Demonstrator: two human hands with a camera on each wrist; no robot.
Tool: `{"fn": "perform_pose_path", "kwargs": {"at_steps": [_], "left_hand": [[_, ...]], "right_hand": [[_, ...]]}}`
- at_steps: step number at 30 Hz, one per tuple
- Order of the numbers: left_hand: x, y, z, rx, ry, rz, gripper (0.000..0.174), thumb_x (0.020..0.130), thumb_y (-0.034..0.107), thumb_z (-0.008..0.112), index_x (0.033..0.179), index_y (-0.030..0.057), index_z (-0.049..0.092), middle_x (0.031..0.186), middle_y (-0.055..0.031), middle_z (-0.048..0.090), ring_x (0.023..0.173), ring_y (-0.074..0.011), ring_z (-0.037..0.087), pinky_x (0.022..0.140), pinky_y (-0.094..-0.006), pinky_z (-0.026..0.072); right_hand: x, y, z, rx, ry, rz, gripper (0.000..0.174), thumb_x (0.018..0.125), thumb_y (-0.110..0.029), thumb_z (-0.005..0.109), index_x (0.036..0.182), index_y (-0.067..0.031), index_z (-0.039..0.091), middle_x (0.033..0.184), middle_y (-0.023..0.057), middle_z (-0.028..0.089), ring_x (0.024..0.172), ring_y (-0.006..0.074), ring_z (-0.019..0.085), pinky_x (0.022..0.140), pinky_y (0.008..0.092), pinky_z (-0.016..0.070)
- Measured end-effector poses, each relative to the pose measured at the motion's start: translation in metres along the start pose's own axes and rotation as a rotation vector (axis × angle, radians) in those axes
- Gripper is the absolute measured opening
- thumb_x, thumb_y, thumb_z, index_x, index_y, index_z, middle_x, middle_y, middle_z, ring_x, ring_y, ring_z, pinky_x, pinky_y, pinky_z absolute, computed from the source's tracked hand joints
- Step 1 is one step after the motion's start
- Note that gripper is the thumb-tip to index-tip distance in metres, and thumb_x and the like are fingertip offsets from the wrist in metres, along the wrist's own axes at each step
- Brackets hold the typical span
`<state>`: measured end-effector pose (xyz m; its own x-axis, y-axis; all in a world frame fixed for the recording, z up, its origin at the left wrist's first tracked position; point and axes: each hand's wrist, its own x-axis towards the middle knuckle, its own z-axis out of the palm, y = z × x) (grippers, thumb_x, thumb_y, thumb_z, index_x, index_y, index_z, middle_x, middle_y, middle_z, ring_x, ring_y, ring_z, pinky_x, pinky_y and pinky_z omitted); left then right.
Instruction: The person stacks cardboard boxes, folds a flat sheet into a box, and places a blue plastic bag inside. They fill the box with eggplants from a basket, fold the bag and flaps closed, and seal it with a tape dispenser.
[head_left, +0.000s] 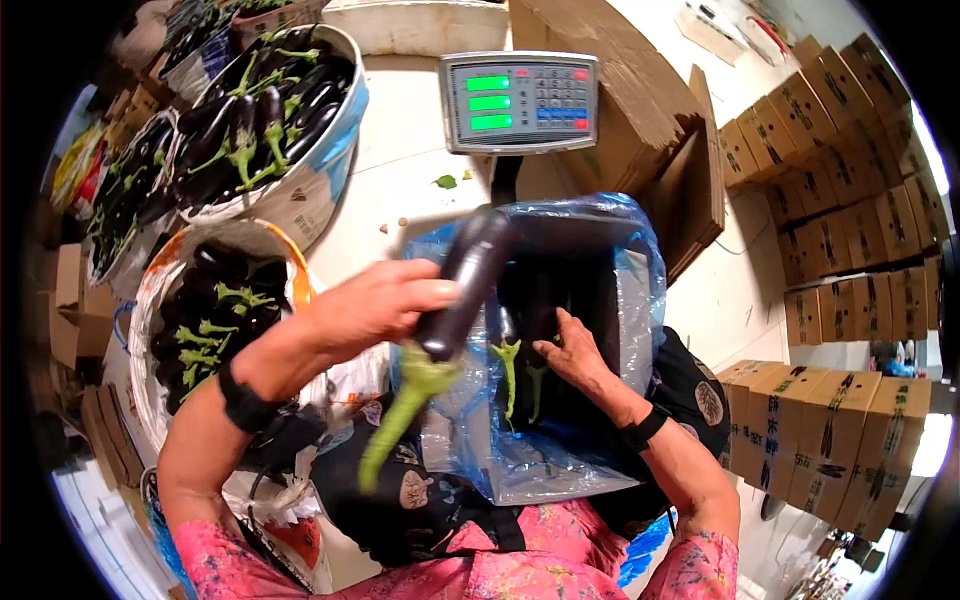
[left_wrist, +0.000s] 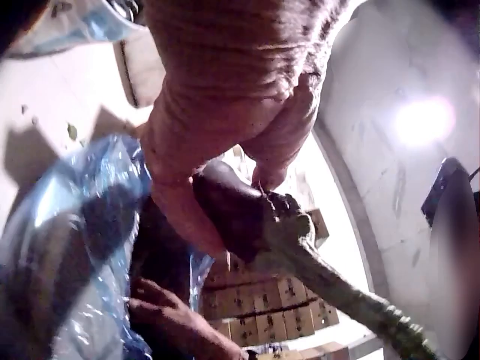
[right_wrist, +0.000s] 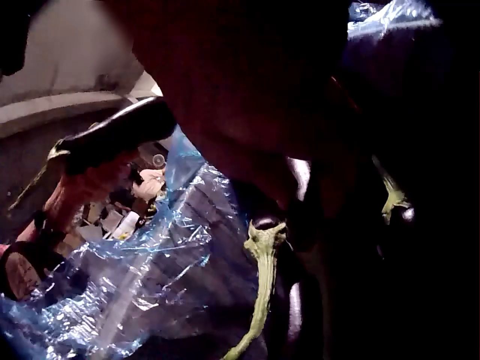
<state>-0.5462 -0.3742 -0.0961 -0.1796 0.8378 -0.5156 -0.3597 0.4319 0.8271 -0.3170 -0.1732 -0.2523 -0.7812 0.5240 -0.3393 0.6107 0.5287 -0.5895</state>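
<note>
My left hand (head_left: 375,312) grips a long dark purple eggplant (head_left: 468,270) round its body, above the near left part of a box (head_left: 632,300) lined with a blue plastic bag (head_left: 465,440). Its green stem (head_left: 405,410) hangs toward me. Inside the box, my right hand (head_left: 585,362) rests on eggplants, thumb and forefinger spread apart; the other fingers are mostly hidden. Green stems (head_left: 510,375) of eggplants lying there point toward me. In the right wrist view the hand is dark, with its fingertips beside an eggplant stem (right_wrist: 262,270).
A scale display (head_left: 520,103) with lit green readouts stands behind the box. To the left are a large tub (head_left: 325,185) and a woven bag (head_left: 150,345), both full of eggplants. Folded cardboard (head_left: 610,90) leans at the back right; stacked cartons (head_left: 830,430) stand farther right.
</note>
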Motion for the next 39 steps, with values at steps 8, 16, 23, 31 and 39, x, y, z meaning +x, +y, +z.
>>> {"fn": "perform_pose_path", "kwargs": {"at_steps": [8, 16, 23, 31, 39], "left_hand": [[0.119, -0.046, 0.107, 0.259, 0.165, -0.081, 0.05, 0.088, 0.042, 0.066, 0.105, -0.0042, 0.057, 0.085, -0.0104, 0.061, 0.079, -0.0181, 0.061, 0.07, -0.0312, 0.0522], [0.14, -0.088, 0.129, 0.454, 0.517, 0.04, 0.051, 0.089, 0.046, 0.062, 0.103, -0.0031, 0.059, 0.094, -0.0209, 0.068, 0.09, -0.0324, 0.067, 0.081, -0.0408, 0.051], [0.135, -0.105, 0.102, 0.719, 0.243, 0.287, 0.034, 0.093, 0.02, 0.051, 0.122, 0.0047, 0.058, 0.1, -0.0207, 0.065, 0.096, -0.0367, 0.063, 0.083, -0.0454, 0.0508], [0.114, -0.1, 0.095, 1.403, 0.133, 0.6, 0.034, 0.073, 0.008, 0.065, 0.105, 0.0005, 0.058, 0.096, -0.0148, 0.056, 0.091, -0.0328, 0.056, 0.073, -0.0466, 0.0513], [0.126, -0.099, 0.102, 1.448, 0.236, 0.671, 0.024, 0.074, 0.02, 0.065, 0.092, 0.004, 0.064, 0.099, -0.0111, 0.054, 0.098, -0.0287, 0.049, 0.074, -0.0387, 0.0413]], "right_hand": [[-0.002, 0.004, -0.03, 1.139, -0.319, 0.392, 0.028, 0.094, -0.021, 0.057, 0.112, -0.0009, 0.061, 0.098, 0.0062, 0.067, 0.084, 0.0137, 0.062, 0.074, 0.0281, 0.0494], [-0.009, -0.019, -0.038, 1.368, -0.092, 0.552, 0.051, 0.097, -0.059, 0.045, 0.101, -0.0122, 0.064, 0.094, 0.0017, 0.066, 0.085, 0.0153, 0.06, 0.078, 0.0318, 0.0471], [-0.013, -0.014, -0.042, 1.017, -0.104, 0.358, 0.047, 0.088, -0.038, 0.07, 0.113, -0.0009, 0.054, 0.104, 0.0099, 0.061, 0.092, 0.0184, 0.059, 0.079, 0.0322, 0.0487], [-0.049, -0.033, -0.066, 0.766, -0.033, 0.258, 0.049, 0.085, -0.015, 0.07, 0.126, -0.0011, 0.048, 0.114, 0.0094, 0.059, 0.104, 0.0196, 0.056, 0.091, 0.0337, 0.0452], [-0.066, -0.058, -0.119, 0.915, -0.116, -0.095, 0.067, 0.075, 0.007, 0.074, 0.133, -0.0063, 0.042, 0.122, 0.0053, 0.054, 0.117, 0.0152, 0.051, 0.102, 0.031, 0.041]]}}
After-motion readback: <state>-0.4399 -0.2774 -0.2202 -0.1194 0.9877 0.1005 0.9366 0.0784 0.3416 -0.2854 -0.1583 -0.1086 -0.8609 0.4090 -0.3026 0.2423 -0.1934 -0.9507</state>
